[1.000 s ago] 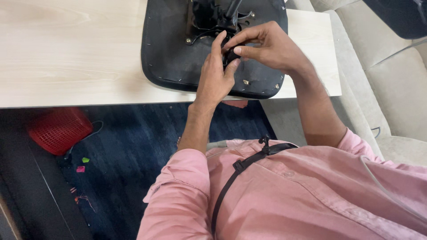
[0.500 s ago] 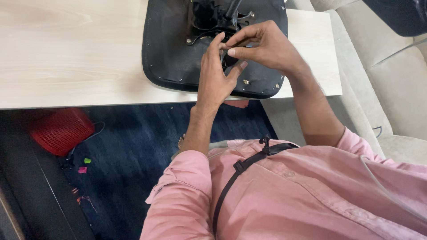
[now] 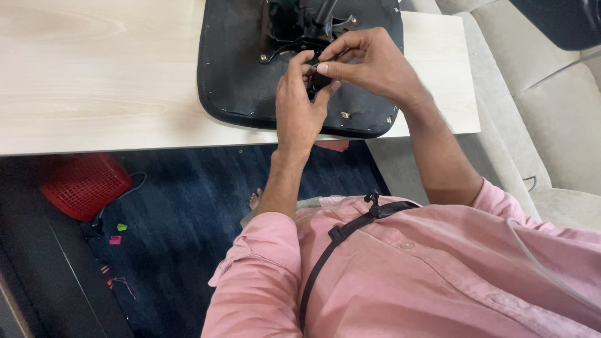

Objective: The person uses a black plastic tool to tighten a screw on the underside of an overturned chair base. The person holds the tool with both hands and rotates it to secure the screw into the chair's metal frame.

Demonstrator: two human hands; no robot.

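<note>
- Hands first: the left hand point(image 3: 299, 109) and the right hand point(image 3: 369, 62) are close together, fingertips meeting, both pinched on a small black part point(image 3: 319, 81).
- That small black part sits between the thumbs and first fingers, just above the near edge of an upturned chair seat point(image 3: 238, 75). Most of it is hidden by the fingers, so I cannot tell its exact shape.
- It looks tiny and light. It looks hard too, like plastic or metal. A thing that small can slip out and drop, so a tight pinch with the fingertips seems the best way to hold it.
- The chair seat lies upside down on the tabletop point(image 3: 94, 81), toward the right end, and its near edge hangs a little past the near edge of the tabletop.
- The seat looks big, stiff and fairly heavy. I think it takes two hands on its rim to move it.
- A black metal mechanism point(image 3: 300, 25) is fixed in the middle of the seat, near the far edge. It looks hard and has bumpy corners, so fingers should go on its flat bits.
- Small screws point(image 3: 344, 115) show along the near rim of the seat.
- A red basket point(image 3: 84, 184) stands on the dark floor under the tabletop, well apart from the hands.
- A pale sofa point(image 3: 538, 94) is beside the right end of the tabletop.
</note>
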